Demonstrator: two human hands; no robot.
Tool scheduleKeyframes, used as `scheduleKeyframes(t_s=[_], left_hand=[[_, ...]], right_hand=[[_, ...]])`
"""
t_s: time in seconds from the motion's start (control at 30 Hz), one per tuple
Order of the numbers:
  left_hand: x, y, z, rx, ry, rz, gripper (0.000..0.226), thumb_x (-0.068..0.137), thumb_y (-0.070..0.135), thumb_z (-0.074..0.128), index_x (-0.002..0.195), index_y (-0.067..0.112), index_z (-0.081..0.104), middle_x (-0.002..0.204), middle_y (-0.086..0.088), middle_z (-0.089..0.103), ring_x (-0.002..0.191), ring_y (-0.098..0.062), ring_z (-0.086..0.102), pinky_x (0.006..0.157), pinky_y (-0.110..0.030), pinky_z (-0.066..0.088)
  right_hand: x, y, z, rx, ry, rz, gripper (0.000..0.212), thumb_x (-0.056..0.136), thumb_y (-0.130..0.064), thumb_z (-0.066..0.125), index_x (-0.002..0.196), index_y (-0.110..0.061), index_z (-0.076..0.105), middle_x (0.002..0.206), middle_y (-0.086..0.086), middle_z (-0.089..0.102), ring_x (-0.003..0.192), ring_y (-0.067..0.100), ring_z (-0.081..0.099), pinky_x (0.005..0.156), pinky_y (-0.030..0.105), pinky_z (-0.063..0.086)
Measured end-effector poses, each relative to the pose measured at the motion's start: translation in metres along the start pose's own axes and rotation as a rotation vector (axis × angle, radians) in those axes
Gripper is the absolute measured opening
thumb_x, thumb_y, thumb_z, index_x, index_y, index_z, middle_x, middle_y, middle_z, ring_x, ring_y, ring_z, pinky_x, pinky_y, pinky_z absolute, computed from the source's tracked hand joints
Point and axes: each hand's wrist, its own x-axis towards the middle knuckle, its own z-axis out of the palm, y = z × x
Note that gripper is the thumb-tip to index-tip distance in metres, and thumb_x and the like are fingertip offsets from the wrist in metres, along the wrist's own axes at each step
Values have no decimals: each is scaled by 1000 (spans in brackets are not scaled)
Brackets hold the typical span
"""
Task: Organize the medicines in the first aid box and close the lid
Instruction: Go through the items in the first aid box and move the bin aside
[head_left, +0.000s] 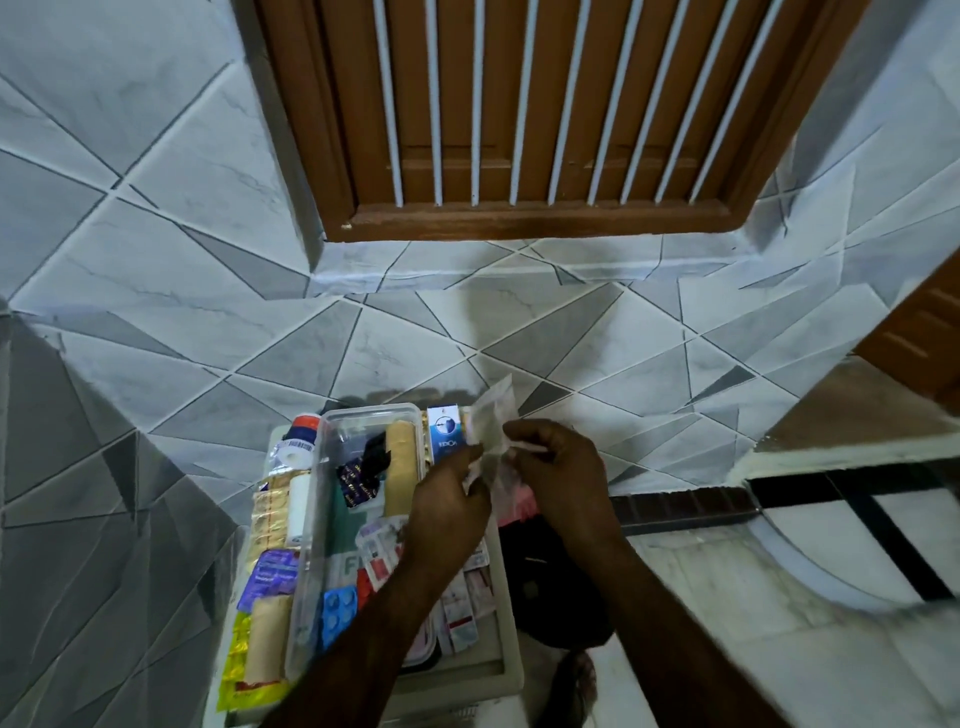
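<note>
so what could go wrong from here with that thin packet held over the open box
The thin clear packet is pinched between the left hand and right hand above the box; pulled apart, it might tear. The left forearm crosses the blue blister pack and could knock strips out. Items piled along the left outside edge, like the yellow strip, may slide off.

Single head-worn view, wide-angle, looking forward and steeply down. Fingers (480, 457) sit near, low of centre; box (363, 415) directly below them, tiled wall (156, 260) beyond and above.
</note>
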Motion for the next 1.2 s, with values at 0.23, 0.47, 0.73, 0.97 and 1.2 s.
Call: scheduleKeyframes(t_s=[0.23, 0.47, 0.73, 0.97, 1.2], left_hand=[[34, 28, 46, -399, -187, -316, 20, 94, 21, 53, 85, 30, 69, 94, 2, 70, 85, -17, 67, 78, -32, 58], [59, 18, 119, -205, -364, -309, 18, 92, 15, 53, 80, 19, 64, 97, -10, 70, 79, -16, 63, 78, -28, 51], [67, -12, 182, -26, -442, -315, 30, 93, 19, 50, 118, 11, 64, 115, -7, 67, 109, -25, 62, 90, -32, 50], [80, -64, 237, 251, -567, -296, 39, 93, 22, 52, 131, 13, 53, 130, -6, 59, 122, -23, 54, 103, -32, 42], [92, -116, 284, 438, -740, -361, 45, 93, 26, 50, 136, 14, 48, 138, -8, 53, 130, -25, 48, 108, -35, 38]], right_hand=[[13, 11, -61, 175, 211, 78, 23, 86, -5, 65, 104, -16, 74, 99, -1, 75, 92, 18, 70, 84, 36, 58], [27, 62, -107, 233, 330, 224, 21, 85, -2, 65, 100, -13, 75, 98, 8, 75, 92, 28, 70, 80, 41, 58], [48, 148, -123, 52, 289, 371, 19, 75, -33, 62, 90, -39, 72, 102, -9, 72, 98, 15, 68, 91, 49, 54], [78, 216, -116, -148, 132, 497, 29, 89, -14, 60, 116, -19, 68, 123, 1, 67, 112, 16, 61, 100, 31, 47], [104, 286, -104, -297, -49, 593, 35, 91, -16, 57, 125, -17, 63, 131, 2, 62, 118, 18, 58, 86, 13, 34]])
